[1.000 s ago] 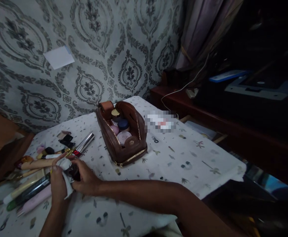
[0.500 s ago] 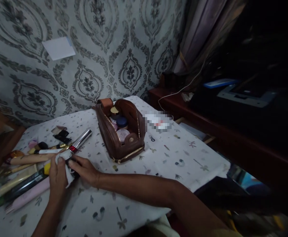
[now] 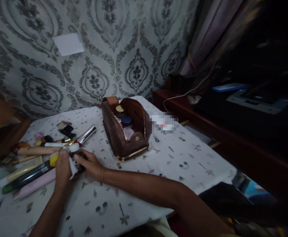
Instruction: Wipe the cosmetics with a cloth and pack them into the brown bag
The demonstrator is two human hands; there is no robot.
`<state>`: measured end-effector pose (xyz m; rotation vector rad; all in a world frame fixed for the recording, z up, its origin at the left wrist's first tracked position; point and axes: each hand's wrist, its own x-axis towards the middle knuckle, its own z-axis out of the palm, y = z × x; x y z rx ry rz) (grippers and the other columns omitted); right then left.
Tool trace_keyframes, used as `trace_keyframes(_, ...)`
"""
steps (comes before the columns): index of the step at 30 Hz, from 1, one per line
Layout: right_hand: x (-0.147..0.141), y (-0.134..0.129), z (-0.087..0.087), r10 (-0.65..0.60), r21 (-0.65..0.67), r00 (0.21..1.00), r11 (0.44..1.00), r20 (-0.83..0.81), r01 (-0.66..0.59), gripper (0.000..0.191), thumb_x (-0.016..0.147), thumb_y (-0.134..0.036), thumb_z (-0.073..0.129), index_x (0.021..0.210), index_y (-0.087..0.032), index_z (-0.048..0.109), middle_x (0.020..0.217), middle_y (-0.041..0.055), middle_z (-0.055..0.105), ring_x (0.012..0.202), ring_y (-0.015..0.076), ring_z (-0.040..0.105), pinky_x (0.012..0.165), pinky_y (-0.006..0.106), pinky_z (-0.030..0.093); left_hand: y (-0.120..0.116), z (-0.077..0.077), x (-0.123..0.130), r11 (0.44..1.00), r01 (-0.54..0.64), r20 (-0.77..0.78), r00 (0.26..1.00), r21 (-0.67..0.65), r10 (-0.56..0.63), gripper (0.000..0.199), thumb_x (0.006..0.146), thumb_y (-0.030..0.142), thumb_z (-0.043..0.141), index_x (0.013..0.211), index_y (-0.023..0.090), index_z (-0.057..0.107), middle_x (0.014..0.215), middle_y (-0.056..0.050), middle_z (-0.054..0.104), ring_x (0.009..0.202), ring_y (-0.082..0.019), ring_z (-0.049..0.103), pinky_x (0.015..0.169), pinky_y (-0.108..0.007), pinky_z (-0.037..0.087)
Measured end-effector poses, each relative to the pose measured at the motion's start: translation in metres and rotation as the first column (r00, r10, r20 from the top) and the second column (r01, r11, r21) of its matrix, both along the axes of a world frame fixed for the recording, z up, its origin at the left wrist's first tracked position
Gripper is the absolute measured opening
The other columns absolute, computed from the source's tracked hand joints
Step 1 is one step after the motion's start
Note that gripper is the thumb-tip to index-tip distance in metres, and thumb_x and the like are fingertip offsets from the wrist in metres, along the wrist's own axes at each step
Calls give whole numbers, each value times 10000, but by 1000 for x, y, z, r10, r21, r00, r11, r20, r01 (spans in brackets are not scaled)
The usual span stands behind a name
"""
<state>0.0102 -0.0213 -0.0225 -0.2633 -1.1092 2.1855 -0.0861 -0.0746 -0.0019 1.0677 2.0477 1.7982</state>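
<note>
My left hand [image 3: 63, 168] is closed on a white cloth or wipe [image 3: 72, 167], left of my right hand. With bent fingers my right hand [image 3: 91, 164] grips a small dark item [image 3: 79, 162] against the cloth; its shape is blurred. A white round cap [image 3: 74, 147] shows just above the fingers. Beyond my hands stands a brown bag [image 3: 114, 135], unzipped, with a blue-lidded jar [image 3: 127, 121], a gold-lidded jar [image 3: 119, 109] and a clear round compact [image 3: 128, 133] inside. A silver tube [image 3: 87, 135] lies between bag and hands.
Left of my hands lie a green-capped dark bottle [image 3: 27, 179], a pink tube [image 3: 36, 186], a cream tube [image 3: 20, 171] and several brushes. A pixelated patch covers something right of the bag. A dark red desk [image 3: 183, 102] with an open drawer and a cable stands at the right.
The view has shifted, so the bag and table sit further right. Both hands stay together on the cloth and dark item, and a white cap now shows more clearly above them.
</note>
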Motion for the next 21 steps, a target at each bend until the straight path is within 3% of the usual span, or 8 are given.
trace_keyframes(3,-2,1,-1,-21,-25,1000,999,21,22,561,655,-654,762,959,-197,647,843,-12,613,736,123,548,626,219,487,7,-2,-1,997,-71,22,997,-23,72,528,779,753,524,744,228,568,771,-22,575,906,-252,581,975,-415,439)
trace_keyframes(7,-2,1,0,34,-40,998,999,55,-31,560,722,-638,713,1095,-245,570,952,-3,629,657,117,554,455,196,456,3,-4,-1,996,-94,35,995,-3,94,476,857,685,488,891,232,632,1010,-87,666,1200,-268,559,1081,-405,391)
trace_keyframes(12,4,-1,5,71,-78,992,995,104,-63,511,762,-640,680,1062,-275,485,960,-17,619,698,127,600,444,184,461,-9,-2,-1,994,-93,86,992,59,87,458,847,638,581,1025,223,654,1239,-126,637,1373,-283,430,1162,-410,298)
trace_keyframes(14,6,-3,8,76,-59,989,996,125,-69,494,769,-650,669,1031,-269,496,981,-10,619,730,134,607,459,190,474,-9,1,0,993,-74,121,991,93,62,518,869,672,521,1044,202,649,1246,-133,634,1322,-281,478,1155,-406,303)
trace_keyframes(16,7,-5,10,88,-20,985,996,147,-86,495,771,-658,665,1035,-266,517,1019,2,623,755,145,611,457,195,474,-7,7,0,991,-31,157,988,129,10,577,886,706,446,1026,184,649,1141,-120,669,1181,-264,576,1086,-388,383)
trace_keyframes(19,6,-7,12,107,34,984,993,144,-114,523,766,-662,673,1083,-262,560,1019,16,641,747,154,611,458,207,472,-7,17,1,982,72,214,971,176,-110,618,854,748,448,978,180,655,899,-69,696,889,-225,662,861,-344,508)
trace_keyframes(21,6,-6,12,122,44,984,991,128,-129,523,763,-656,683,1065,-238,591,933,19,658,689,146,603,479,221,479,-8,24,1,970,142,244,951,199,-190,592,812,745,522,920,180,663,794,-46,688,764,-204,658,734,-312,516)
